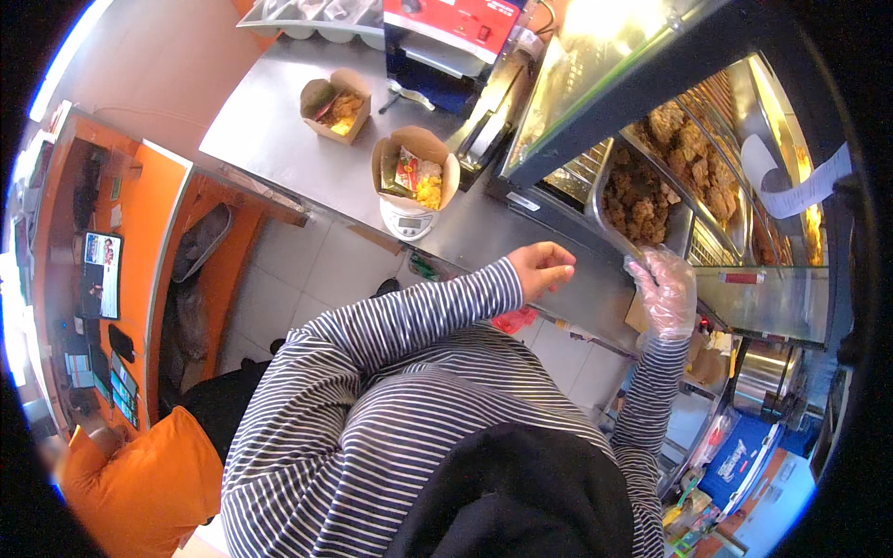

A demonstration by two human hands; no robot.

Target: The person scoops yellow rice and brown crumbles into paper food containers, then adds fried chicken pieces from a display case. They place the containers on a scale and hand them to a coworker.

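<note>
My left hand point(542, 270) is bare and empty, held in front of my body by the counter's near edge. Its fingers bend loosely, with the thumb apart. A clear plastic glove covers my right hand point(665, 290). Its curled fingers close on the near rim of a metal tray point(609, 223) in the lit food warmer; the glove partly hides the grip. Dark brown fried chicken point(637, 200) fills that tray. On a white kitchen scale point(406, 223) stands an open cardboard box point(433, 146) with rice, yellow food and sachets in it.
Another filled cardboard box point(351, 86) stands farther left on the steel counter point(265, 121). A red-fronted machine point(451, 28) is at the back. The warmer's dark frame point(605, 102) and a second chicken tray point(744, 219) lie right. A person in orange point(153, 488) is lower left.
</note>
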